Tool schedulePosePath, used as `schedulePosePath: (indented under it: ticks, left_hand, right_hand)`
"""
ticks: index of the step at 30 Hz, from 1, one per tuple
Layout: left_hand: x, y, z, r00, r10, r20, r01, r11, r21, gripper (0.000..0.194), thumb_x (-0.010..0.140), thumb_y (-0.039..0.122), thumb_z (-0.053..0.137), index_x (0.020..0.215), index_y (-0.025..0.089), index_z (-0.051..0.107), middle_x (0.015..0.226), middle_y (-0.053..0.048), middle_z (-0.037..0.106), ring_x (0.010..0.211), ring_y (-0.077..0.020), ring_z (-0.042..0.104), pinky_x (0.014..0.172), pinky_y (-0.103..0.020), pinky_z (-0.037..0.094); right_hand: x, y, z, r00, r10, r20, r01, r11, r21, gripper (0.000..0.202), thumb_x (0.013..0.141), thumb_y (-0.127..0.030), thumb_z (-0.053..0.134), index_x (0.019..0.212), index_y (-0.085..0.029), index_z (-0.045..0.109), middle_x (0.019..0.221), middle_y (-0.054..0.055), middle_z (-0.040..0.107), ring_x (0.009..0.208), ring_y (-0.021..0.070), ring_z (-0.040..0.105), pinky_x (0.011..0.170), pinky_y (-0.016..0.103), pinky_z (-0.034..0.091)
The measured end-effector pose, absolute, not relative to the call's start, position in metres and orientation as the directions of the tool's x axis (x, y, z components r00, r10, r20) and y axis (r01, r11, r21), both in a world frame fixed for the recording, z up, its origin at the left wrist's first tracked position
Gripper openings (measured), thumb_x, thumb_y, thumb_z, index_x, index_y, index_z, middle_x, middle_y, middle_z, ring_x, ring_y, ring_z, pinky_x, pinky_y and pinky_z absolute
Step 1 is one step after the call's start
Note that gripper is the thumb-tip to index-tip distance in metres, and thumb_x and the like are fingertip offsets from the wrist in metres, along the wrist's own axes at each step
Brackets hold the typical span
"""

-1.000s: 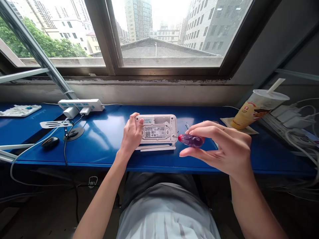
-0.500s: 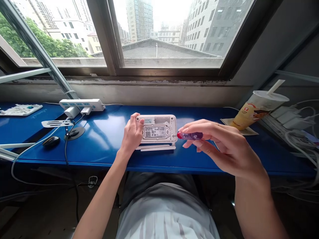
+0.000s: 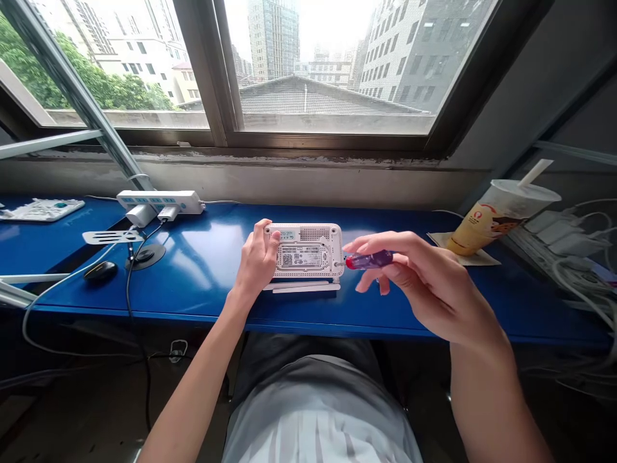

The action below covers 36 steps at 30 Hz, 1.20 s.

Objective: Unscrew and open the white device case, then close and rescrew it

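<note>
A white router (image 3: pixel 328 236) lies with its labelled, vented underside up, its pale antennas (image 3: pixel 306 287) folded along the near side. My left hand (image 3: pixel 258 257) grips the router's left end, thumb on top and fingers around the far corner. In my right hand (image 3: pixel 424 276) is a screwdriver (image 3: pixel 370 260) with a red and purple see-through handle, held between thumb and fingers. Its short shaft points left, and the tip meets the router near the lower right corner screw hole. Whether the tip sits in a screw cannot be made out.
On the blue desk (image 3: pixel 202 283) stand a white power strip (image 3: pixel 161 201) with plugs, a black mouse (image 3: pixel 100 271) and a round cable grommet (image 3: pixel 144 256). A drink cup (image 3: pixel 496 215) with a straw leans at the right, near white adapters and cables (image 3: pixel 554 228).
The fingers of my right hand have shifted and spread a little around the screwdriver handle, and more of its shaft shows. My left hand and the router stay in place.
</note>
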<state>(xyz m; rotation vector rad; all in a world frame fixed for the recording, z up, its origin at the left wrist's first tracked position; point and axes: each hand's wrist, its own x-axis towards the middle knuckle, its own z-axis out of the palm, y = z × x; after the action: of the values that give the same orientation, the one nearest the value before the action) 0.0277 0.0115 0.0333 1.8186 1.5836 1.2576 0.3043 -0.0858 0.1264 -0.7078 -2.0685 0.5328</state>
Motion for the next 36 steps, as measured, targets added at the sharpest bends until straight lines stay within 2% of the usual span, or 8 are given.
schedulePosePath:
  ticks: [4,8,11,16,20,25,30,36]
  left_hand:
    - [0.0278,0.0112,0.0332,-0.064,0.922,0.381,0.586,-0.274,0.762,0.053,0.107,0.058,0.045,0.148,0.024,0.051,0.125,-0.014,0.067,0.108,-0.0304,0.069,0.093,-0.046,0.058]
    - [0.0282,0.0104,0.0347,-0.062,0.918,0.391,0.614,-0.273,0.74,0.056,0.103,0.056,0.053,0.148,0.024,0.05,0.124,-0.014,0.067,0.109,-0.0311,0.068,0.096,-0.048,0.057]
    - [0.0285,0.0092,0.036,-0.059,0.924,0.378,0.607,-0.267,0.748,0.058,0.101,0.056,0.057,0.148,0.024,0.049,0.121,-0.013,0.067,0.103,-0.03,0.069,0.089,-0.046,0.059]
    - [0.0288,0.0082,0.0368,-0.046,0.924,0.38,0.591,-0.281,0.756,0.058,0.1,0.055,0.057,0.148,0.024,0.048,0.118,-0.013,0.068,0.098,-0.0287,0.07,0.08,-0.041,0.06]
    - [0.0287,0.0079,0.0367,-0.052,0.924,0.379,0.6,-0.275,0.752,0.057,0.1,0.055,0.057,0.148,0.024,0.048,0.119,-0.013,0.068,0.099,-0.029,0.07,0.081,-0.042,0.06]
    - [0.0289,0.0076,0.0363,-0.06,0.925,0.376,0.601,-0.267,0.753,0.058,0.1,0.055,0.057,0.149,0.024,0.048,0.121,-0.014,0.067,0.099,-0.0288,0.07,0.081,-0.041,0.06]
    - [0.0297,0.0074,0.0366,-0.062,0.922,0.381,0.602,-0.27,0.751,0.059,0.1,0.055,0.058,0.15,0.024,0.048,0.122,-0.014,0.066,0.099,-0.028,0.07,0.079,-0.04,0.06]
    - [0.0295,0.007,0.0371,-0.056,0.925,0.377,0.595,-0.272,0.756,0.058,0.1,0.054,0.058,0.149,0.024,0.048,0.12,-0.014,0.067,0.099,-0.0281,0.069,0.081,-0.041,0.06]
  right_hand:
    - [0.3001,-0.0894,0.1298,-0.479,0.66,0.579,0.311,0.744,-0.591,0.022,0.112,-0.023,0.056,0.131,-0.028,0.066,0.137,0.008,0.07,0.088,0.0144,0.077,0.07,0.025,0.064]
    - [0.295,-0.0864,0.1303,-0.424,0.612,0.668,0.356,0.791,-0.498,0.016,0.103,-0.024,0.073,0.118,-0.028,0.078,0.119,0.007,0.07,0.085,0.0155,0.075,0.067,0.025,0.065]
    - [0.2951,-0.0841,0.13,-0.395,0.576,0.716,0.369,0.813,-0.451,0.021,0.099,-0.018,0.077,0.116,-0.029,0.08,0.108,0.005,0.071,0.08,0.0152,0.074,0.064,0.025,0.063]
    - [0.3015,-0.0871,0.1296,-0.425,0.685,0.592,0.295,0.723,-0.625,0.024,0.11,-0.022,0.059,0.131,-0.029,0.07,0.116,0.005,0.077,0.071,0.0137,0.076,0.061,0.025,0.062]
    - [0.303,-0.0883,0.1306,-0.457,0.68,0.573,0.243,0.716,-0.655,0.025,0.114,-0.026,0.05,0.13,-0.027,0.069,0.131,0.01,0.073,0.083,0.0176,0.08,0.054,0.023,0.059]
    - [0.2978,-0.085,0.1314,-0.403,0.622,0.671,0.297,0.783,-0.547,0.018,0.103,-0.025,0.073,0.119,-0.028,0.081,0.118,0.007,0.072,0.077,0.0154,0.076,0.065,0.027,0.065]
    - [0.2993,-0.0834,0.1301,-0.374,0.538,0.756,0.34,0.837,-0.428,0.034,0.093,-0.018,0.084,0.123,-0.033,0.082,0.104,0.003,0.077,0.076,0.0167,0.076,0.062,0.026,0.065]
    - [0.3044,-0.0879,0.1305,-0.393,0.676,0.624,0.253,0.731,-0.634,0.021,0.106,-0.022,0.067,0.126,-0.029,0.073,0.114,0.004,0.079,0.066,0.0135,0.075,0.06,0.026,0.065]
